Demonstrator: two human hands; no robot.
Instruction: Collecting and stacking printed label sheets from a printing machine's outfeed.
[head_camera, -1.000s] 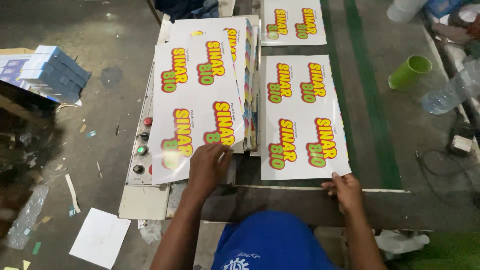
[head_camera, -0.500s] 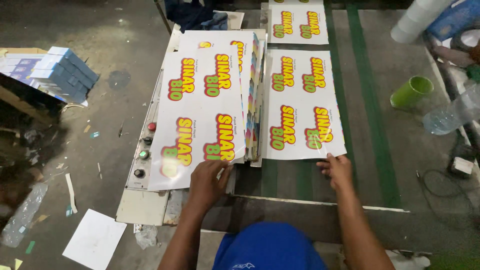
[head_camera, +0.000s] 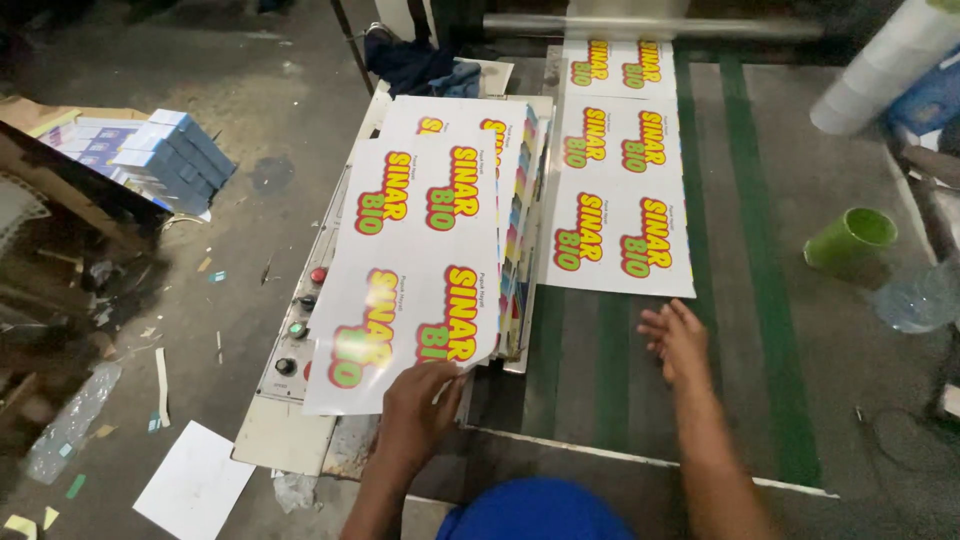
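My left hand (head_camera: 420, 408) grips the near edge of the top white printed sheet (head_camera: 420, 250), which bears red, yellow and green lettering and lies on a stack of sheets (head_camera: 520, 240) beside the belt. My right hand (head_camera: 678, 340) hovers flat, fingers apart, over the dark conveyor belt (head_camera: 760, 330). It is just short of the near edge of a single printed sheet (head_camera: 618, 215) lying on the belt and does not touch it. Another printed sheet (head_camera: 620, 65) lies farther up the belt, under a roller.
A control panel with red and green buttons (head_camera: 298, 325) sits left of the stack. A green cup (head_camera: 850, 242) and a clear plastic bottle (head_camera: 915, 295) stand at right. Blue boxes (head_camera: 165, 155) rest on the cluttered floor at left, with a blank white sheet (head_camera: 195, 485).
The single sheet on the belt has travelled away from me. My right hand has let go of its near edge and now hovers behind it. My left hand stays on the stack's top sheet.
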